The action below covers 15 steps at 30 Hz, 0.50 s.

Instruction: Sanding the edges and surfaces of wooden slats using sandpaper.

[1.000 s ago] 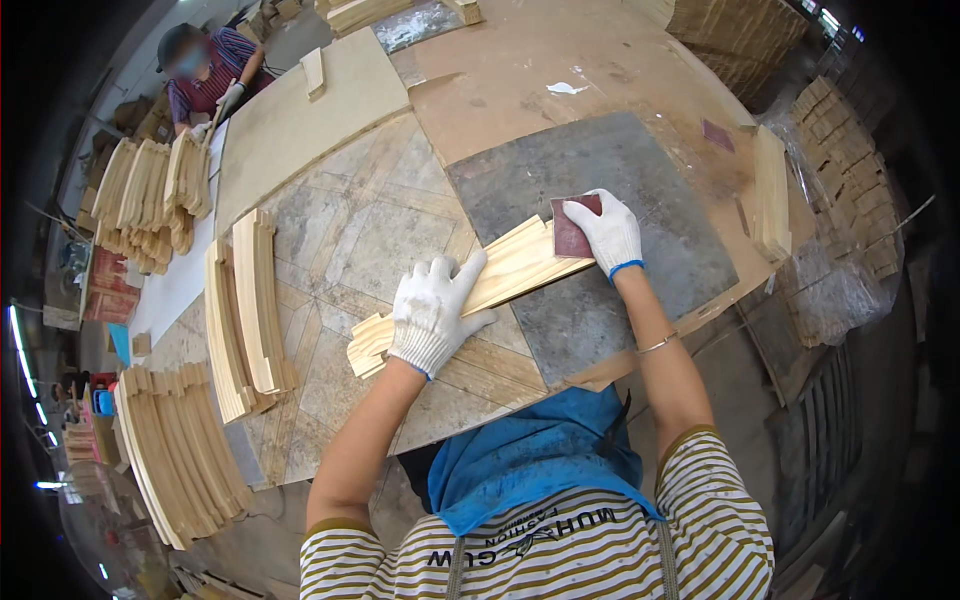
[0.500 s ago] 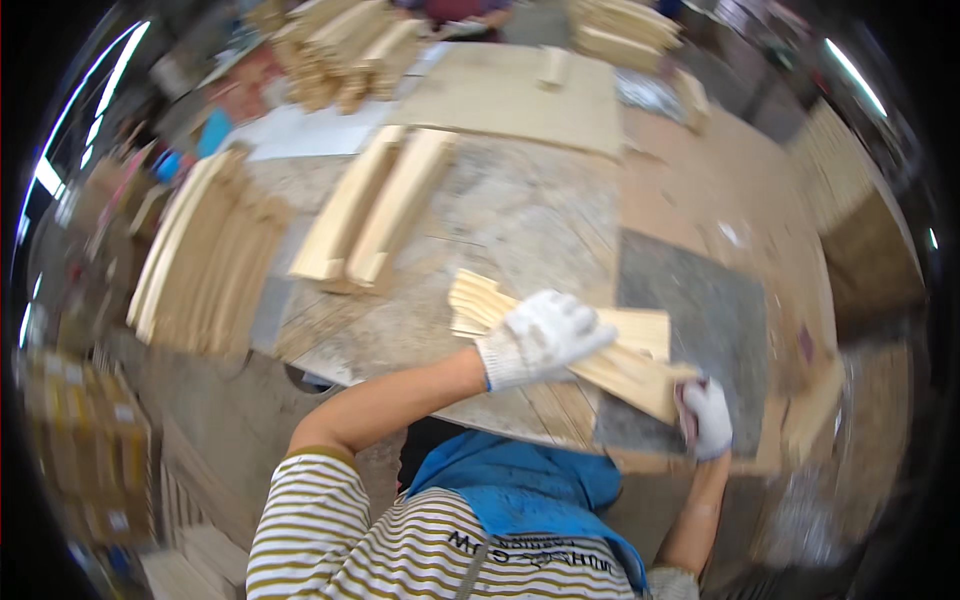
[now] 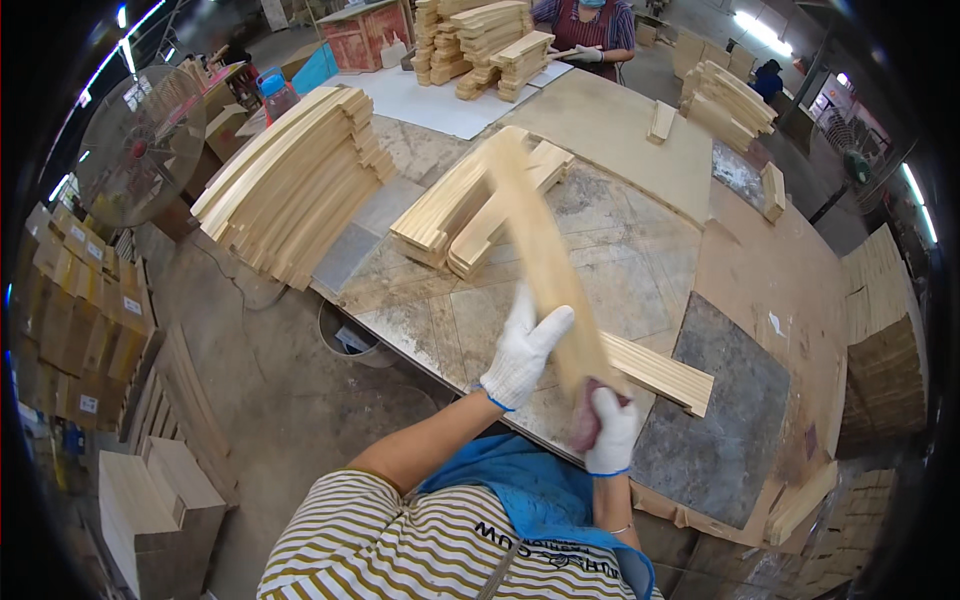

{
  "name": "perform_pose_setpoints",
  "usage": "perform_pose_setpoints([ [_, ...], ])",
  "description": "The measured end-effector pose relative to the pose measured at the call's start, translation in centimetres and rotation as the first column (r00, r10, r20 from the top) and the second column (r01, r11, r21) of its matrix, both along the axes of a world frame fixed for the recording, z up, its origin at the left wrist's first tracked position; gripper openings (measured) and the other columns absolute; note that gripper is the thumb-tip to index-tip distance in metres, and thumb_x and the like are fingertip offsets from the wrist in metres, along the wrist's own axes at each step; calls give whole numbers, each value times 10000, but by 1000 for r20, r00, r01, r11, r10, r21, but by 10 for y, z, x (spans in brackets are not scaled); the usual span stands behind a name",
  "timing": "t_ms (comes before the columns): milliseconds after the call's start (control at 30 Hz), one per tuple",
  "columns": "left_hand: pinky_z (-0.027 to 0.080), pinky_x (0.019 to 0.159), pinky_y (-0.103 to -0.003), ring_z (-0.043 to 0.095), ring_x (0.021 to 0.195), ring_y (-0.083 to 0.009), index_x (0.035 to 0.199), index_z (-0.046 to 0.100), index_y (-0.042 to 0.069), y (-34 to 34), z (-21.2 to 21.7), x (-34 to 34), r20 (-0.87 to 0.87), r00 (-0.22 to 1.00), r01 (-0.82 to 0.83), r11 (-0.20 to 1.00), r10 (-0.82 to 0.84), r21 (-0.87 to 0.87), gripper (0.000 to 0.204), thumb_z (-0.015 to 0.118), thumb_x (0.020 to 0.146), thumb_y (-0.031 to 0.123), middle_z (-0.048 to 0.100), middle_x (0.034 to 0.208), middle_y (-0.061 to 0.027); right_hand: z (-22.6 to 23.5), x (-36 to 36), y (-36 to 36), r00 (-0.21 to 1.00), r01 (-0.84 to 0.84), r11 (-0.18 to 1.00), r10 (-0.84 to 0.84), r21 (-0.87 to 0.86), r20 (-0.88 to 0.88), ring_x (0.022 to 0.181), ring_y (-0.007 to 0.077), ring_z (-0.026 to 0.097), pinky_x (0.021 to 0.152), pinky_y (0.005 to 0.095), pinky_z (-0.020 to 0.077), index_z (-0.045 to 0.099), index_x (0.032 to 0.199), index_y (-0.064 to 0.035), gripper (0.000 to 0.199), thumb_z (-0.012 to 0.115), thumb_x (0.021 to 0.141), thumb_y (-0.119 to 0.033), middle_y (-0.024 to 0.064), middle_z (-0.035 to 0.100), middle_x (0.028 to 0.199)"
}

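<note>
Ref: dark sheet [image 3: 735,450] on the tabletop [image 3: 630,235]. Held board [image 3: 552,262] is left of it, motion-blurred. Long axis runs steeply along the view: near end by the sheet's left side, close to the person; far end pointing away, leaning slightly left, well beyond the sheet's far edge. Far end overlaps the paired boards [image 3: 432,222] in view; can't tell if they touch.

Hands: left hand [image 3: 522,355], further left of the sheet than the board, part-closed on the board's left edge, thumb on the face, fingers mostly hidden. Right hand [image 3: 612,435], just left of the sheet, curled round a dark red pad [image 3: 584,428] at the board's near end; exact finger closure hidden.

Lower board [image 3: 660,372] lies crosswise to the held one, right end over the sheet's left part.
</note>
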<state>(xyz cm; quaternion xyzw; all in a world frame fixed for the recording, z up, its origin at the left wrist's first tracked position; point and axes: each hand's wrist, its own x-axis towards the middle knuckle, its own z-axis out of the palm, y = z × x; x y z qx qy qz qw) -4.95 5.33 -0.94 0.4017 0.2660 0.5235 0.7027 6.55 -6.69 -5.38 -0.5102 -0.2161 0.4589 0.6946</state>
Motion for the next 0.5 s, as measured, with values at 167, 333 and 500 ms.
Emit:
perform_pose_setpoints([
  [167,493,856,-287,573,961,-127,1363,451,20,65,20,-43,-204,974,-77,989,102,130,454,572,951,165,593,1111,-57,11,-6,-2,948,-235,956,265,-173,175,933,133,618,850,268,482,639,1128,33,319,669,842,-107,73,678,1026],
  [333,481,886,-298,616,980,-175,1358,497,22,182,49,-116,-604,759,22,916,245,400,515,585,909,260,637,1170,-105,3,8,-14,971,-147,957,188,-250,147,905,124,615,820,265,493,642,1102,36,300,664,845,-118,72,677,1006],
  [500,469,924,-356,626,1064,-284,1385,468,51,244,38,-108,-872,399,195,904,282,382,660,603,845,405,620,1238,-176,5,1,-5,972,-120,962,165,-247,169,900,123,614,820,266,493,654,1082,28,276,657,843,-111,68,680,998],
])
